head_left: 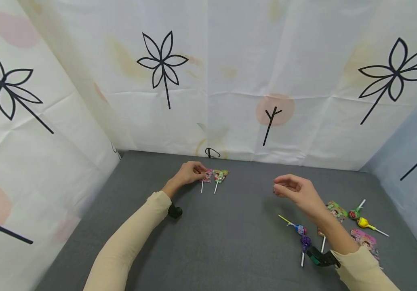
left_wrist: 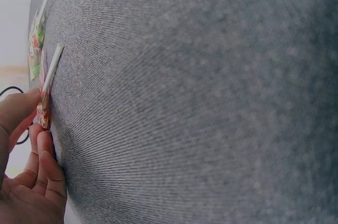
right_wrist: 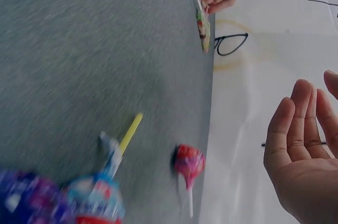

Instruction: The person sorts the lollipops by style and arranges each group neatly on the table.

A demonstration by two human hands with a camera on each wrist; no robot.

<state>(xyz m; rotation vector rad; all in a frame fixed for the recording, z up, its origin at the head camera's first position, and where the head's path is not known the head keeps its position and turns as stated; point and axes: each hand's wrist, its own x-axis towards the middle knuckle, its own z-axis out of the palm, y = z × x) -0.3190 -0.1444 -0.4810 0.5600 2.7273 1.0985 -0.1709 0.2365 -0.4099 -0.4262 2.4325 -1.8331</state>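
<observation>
At the back of the table, my left hand (head_left: pixel 190 173) pinches a flat pink-wrapped lollipop (head_left: pixel 207 176) by its wrapper, between thumb and fingers. The white stick (left_wrist: pixel 53 68) of this lollipop points away from the fingers in the left wrist view. Just right of it lies a green-wrapped flat lollipop (head_left: pixel 219 175), its stick slanting toward me. My right hand (head_left: pixel 297 193) hovers over the table's right half with fingers loosely bent. Nothing shows in its grasp in the right wrist view, where a red-and-pink lollipop (right_wrist: pixel 190 161) lies on the table.
Below the right hand are a blue lollipop (head_left: pixel 300 229) with a yellow stick and a purple lollipop (head_left: pixel 306 241). Farther right lie green (head_left: pixel 354 214) and yellow (head_left: pixel 363 222) ones, plus flat green (head_left: pixel 337 211) and pink (head_left: pixel 365 241) wrappers. Patterned cloth (head_left: pixel 230 81) borders the grey table.
</observation>
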